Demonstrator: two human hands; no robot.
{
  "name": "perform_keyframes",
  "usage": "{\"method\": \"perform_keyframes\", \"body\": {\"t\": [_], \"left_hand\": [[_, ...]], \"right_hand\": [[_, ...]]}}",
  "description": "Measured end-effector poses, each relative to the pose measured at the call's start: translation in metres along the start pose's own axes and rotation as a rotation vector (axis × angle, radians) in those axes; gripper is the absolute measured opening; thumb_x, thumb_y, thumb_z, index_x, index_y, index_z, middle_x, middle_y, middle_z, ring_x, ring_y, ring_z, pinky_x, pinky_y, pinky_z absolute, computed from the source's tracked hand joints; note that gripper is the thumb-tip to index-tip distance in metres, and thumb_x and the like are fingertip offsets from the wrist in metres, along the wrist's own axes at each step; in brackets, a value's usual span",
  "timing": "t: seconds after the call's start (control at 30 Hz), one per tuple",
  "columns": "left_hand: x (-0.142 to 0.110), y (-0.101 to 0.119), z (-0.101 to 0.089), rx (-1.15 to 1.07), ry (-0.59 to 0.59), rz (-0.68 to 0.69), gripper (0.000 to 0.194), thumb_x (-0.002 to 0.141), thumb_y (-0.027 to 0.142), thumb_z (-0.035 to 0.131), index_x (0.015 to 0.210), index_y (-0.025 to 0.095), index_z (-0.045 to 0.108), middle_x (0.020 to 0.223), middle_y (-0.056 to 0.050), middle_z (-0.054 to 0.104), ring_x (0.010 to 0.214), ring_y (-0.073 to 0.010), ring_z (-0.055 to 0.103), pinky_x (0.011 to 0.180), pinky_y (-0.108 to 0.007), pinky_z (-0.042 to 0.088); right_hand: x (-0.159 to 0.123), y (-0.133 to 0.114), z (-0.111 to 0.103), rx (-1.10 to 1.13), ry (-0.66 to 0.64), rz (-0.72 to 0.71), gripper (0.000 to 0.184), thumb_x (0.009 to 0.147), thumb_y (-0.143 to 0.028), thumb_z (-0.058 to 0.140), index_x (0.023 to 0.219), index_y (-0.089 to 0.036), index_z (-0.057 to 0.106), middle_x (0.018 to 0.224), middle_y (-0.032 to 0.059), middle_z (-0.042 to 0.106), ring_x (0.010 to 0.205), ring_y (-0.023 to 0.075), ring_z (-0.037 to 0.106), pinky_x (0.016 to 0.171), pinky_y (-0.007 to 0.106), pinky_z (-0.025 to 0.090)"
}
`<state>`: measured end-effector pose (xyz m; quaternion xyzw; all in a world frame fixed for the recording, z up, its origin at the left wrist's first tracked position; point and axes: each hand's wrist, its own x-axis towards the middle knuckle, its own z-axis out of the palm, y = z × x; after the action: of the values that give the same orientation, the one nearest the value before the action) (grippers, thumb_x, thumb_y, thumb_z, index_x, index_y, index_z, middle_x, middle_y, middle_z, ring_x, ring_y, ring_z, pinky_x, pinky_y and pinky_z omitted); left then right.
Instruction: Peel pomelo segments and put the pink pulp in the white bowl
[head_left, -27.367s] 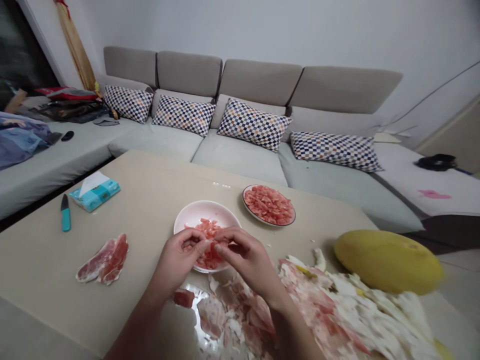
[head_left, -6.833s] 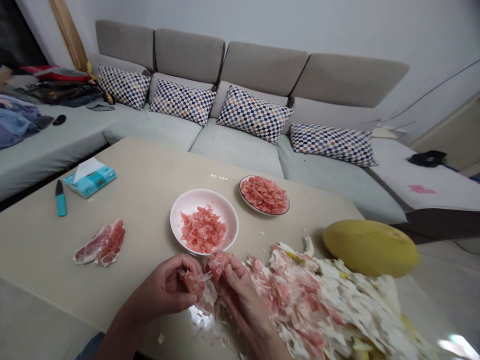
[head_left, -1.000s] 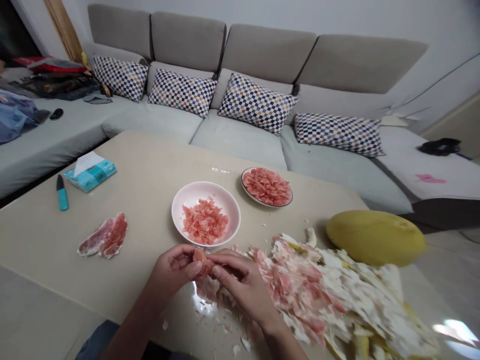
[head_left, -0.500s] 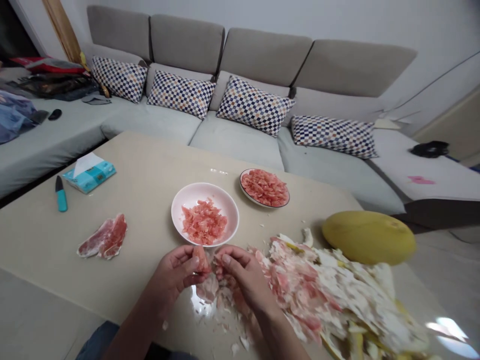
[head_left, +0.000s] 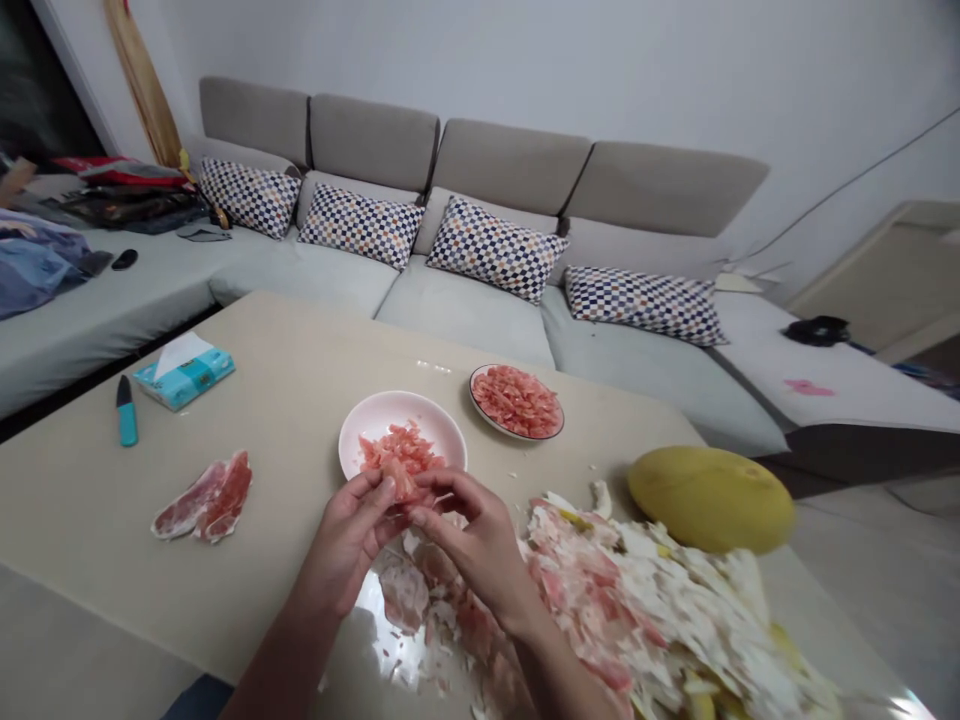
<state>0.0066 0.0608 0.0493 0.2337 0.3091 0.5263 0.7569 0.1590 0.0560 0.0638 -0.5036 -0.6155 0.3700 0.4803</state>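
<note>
My left hand (head_left: 351,535) and my right hand (head_left: 469,535) meet at the near rim of a pink bowl (head_left: 371,420), both pinched on one piece of pink pomelo flesh (head_left: 401,485). The bowl holds torn pink pulp (head_left: 397,452). Behind it to the right stands a plate (head_left: 517,402) heaped with more pulp. Under and to the right of my hands lies a big heap of white and pink peel scraps (head_left: 637,590).
A whole yellow pomelo (head_left: 709,498) sits at the table's right. Two unpeeled segments (head_left: 204,497) lie at the left, with a teal-handled knife (head_left: 126,412) and a tissue pack (head_left: 184,370) farther left. A grey sofa with checked cushions (head_left: 491,248) runs behind the table.
My hands have risen from the table's near edge to the bowl's rim, carrying the flesh piece. The view has tilted up slightly.
</note>
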Motion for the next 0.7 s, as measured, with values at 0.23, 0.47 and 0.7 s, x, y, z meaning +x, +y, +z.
{"method": "perform_keyframes", "body": {"t": [0.23, 0.47, 0.7], "left_hand": [[0.013, 0.005, 0.009, 0.126, -0.049, 0.040, 0.023, 0.080, 0.032, 0.075, 0.095, 0.014, 0.072, 0.096, -0.008, 0.074, 0.085, -0.0169, 0.069, 0.079, -0.026, 0.055], [0.019, 0.013, -0.001, 0.032, -0.015, -0.053, 0.027, 0.077, 0.031, 0.079, 0.095, 0.012, 0.074, 0.088, -0.006, 0.073, 0.074, -0.0107, 0.067, 0.071, -0.019, 0.057], [0.019, 0.016, -0.010, -0.050, 0.030, -0.077, 0.019, 0.075, 0.026, 0.080, 0.086, 0.012, 0.073, 0.084, -0.005, 0.071, 0.077, -0.0112, 0.068, 0.076, -0.018, 0.058]], "right_hand": [[0.016, -0.003, -0.008, 0.030, -0.029, 0.057, 0.023, 0.080, -0.038, 0.073, 0.091, -0.018, 0.075, 0.084, 0.0055, 0.073, 0.068, 0.0162, 0.063, 0.063, 0.028, 0.052], [0.026, 0.008, -0.009, 0.328, -0.134, 0.241, 0.031, 0.079, -0.047, 0.073, 0.087, -0.018, 0.078, 0.073, 0.0029, 0.071, 0.063, 0.0148, 0.063, 0.060, 0.028, 0.054], [0.028, 0.021, -0.010, 0.259, -0.077, 0.258, 0.033, 0.081, -0.048, 0.071, 0.099, -0.020, 0.077, 0.097, 0.0072, 0.075, 0.082, 0.0205, 0.069, 0.076, 0.035, 0.057]]}}
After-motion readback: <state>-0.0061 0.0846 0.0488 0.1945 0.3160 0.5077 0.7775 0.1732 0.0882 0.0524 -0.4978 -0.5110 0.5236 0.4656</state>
